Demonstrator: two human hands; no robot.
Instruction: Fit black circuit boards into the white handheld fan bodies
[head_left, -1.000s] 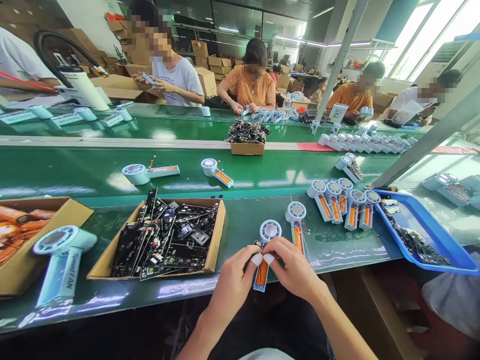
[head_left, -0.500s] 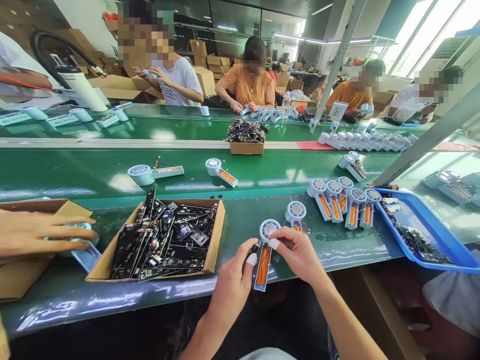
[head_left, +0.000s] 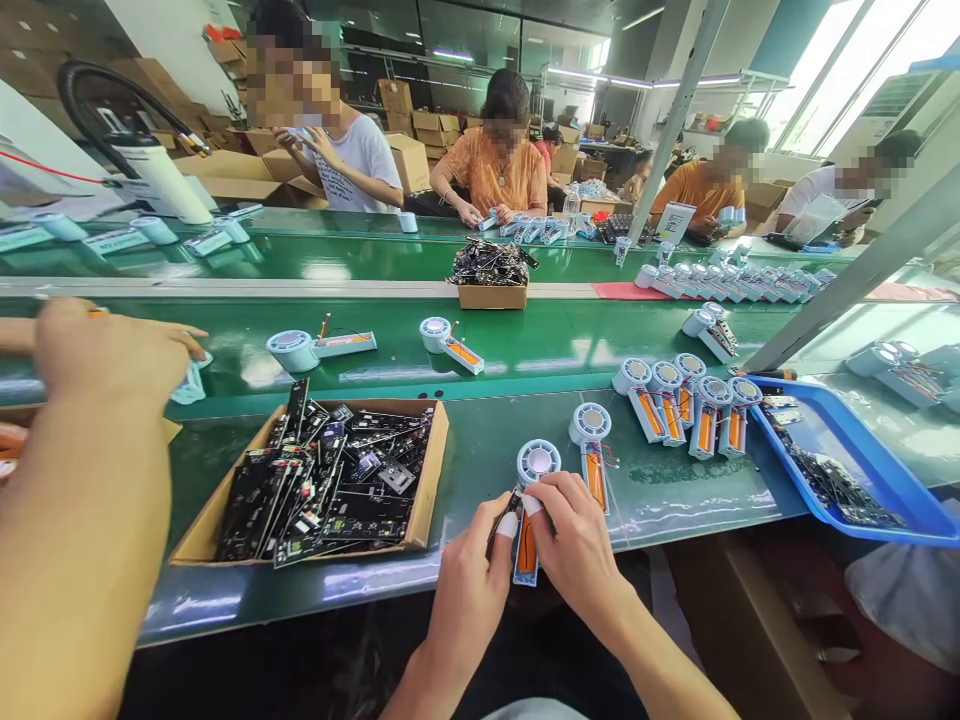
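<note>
A light-blue handheld fan (head_left: 538, 458) lies at the table's front edge, its handle toward me, with an orange strip and wires showing inside. My left hand (head_left: 472, 565) pinches a small black circuit board (head_left: 514, 503) beside the fan's neck. My right hand (head_left: 576, 530) is closed at the board's upper end, over the fan's handle. Its fingertips meet there, and what they grip is too small to tell. White covers sit on fingertips of both hands. Just right of my right hand lies another open fan (head_left: 592, 425) with loose wires.
On the left stands a cardboard box (head_left: 439, 480) of circuit boards. A co-worker's arm (head_left: 105, 480) reaches across the far left. Several fans (head_left: 667, 378) lie at the right, near a blue tray (head_left: 922, 500) and a slanted metal post (head_left: 840, 285). Two fans (head_left: 291, 350) rest on the green belt (head_left: 390, 370).
My right hand has moved down from the fan's head to the board in my left hand. The co-worker's hand has carried a light-blue piece forward to the belt. Belt fans have shifted slightly right.
</note>
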